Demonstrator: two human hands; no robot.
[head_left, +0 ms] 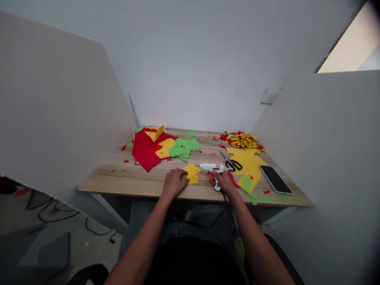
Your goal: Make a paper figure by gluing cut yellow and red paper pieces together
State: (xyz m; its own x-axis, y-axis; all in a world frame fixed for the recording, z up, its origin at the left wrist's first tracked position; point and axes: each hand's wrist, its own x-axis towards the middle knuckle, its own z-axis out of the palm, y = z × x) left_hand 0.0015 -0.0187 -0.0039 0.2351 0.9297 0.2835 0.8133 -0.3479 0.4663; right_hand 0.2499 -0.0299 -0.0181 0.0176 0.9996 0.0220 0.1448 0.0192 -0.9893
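In my right hand (221,180) is a white glue gun (209,167), my fingers wrapped round its handle by the orange trigger. Its nozzle points left, over the upper right edge of a small yellow star-shaped piece (192,173) lying on the table. My left hand (175,182) rests at the left edge of that piece, the fingertips closed together on its border. Just right of the glue gun lie dark-handled scissors (233,163), blades toward the back left. A black cord runs from the gun's handle down over the table's front edge.
Red cloth-like sheets (145,149) and a torn green piece (184,148) lie at the back left. A bunch of yellow strips (242,141) sits at the back right, above a yellow sheet (246,158). A phone (275,179) lies at the right. White partitions (332,150) flank the wooden table (142,184).
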